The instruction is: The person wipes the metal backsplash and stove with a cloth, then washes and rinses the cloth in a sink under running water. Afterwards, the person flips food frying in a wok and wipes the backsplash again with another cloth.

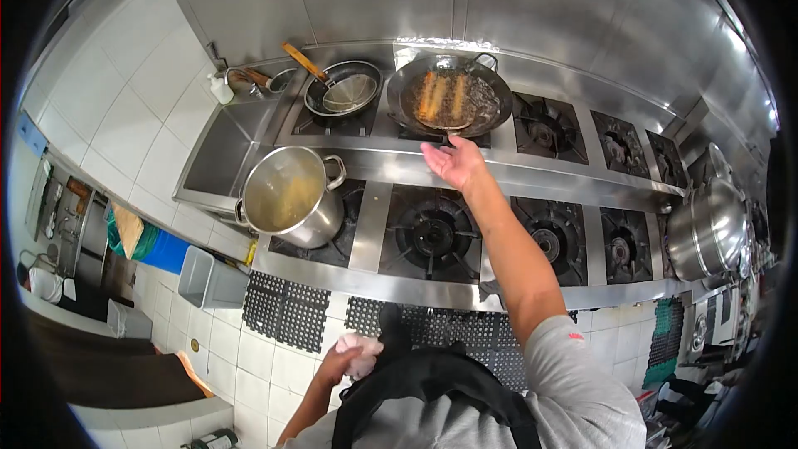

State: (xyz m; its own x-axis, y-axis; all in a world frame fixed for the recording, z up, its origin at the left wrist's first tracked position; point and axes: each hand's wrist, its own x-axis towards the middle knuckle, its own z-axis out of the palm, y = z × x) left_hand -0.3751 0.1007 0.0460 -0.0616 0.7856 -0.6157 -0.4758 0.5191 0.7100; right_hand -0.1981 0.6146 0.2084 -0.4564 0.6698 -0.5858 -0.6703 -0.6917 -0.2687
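A dark wok [399, 100] on the back row of burners holds bubbling oil with several long golden-brown pieces [443, 96] in it. Just below its front rim, near the small handle, my right hand [455, 164] is stretched out, palm up and fingers apart, with nothing in it. Down by my body at the lower left, my left hand [336, 363] is closed round a crumpled pale cloth [361, 354]. To the left of the wok sits a second pan [316, 101] with a wooden-handled mesh strainer [349, 93] resting in it.
A tall steel pot [317, 220] with cloudy contents stands on the front left burner. More burners [433, 235] run along both rows. Large steel pots [708, 229] stand at the far right. A sink [220, 158] and a grey bin [218, 281] are at the left.
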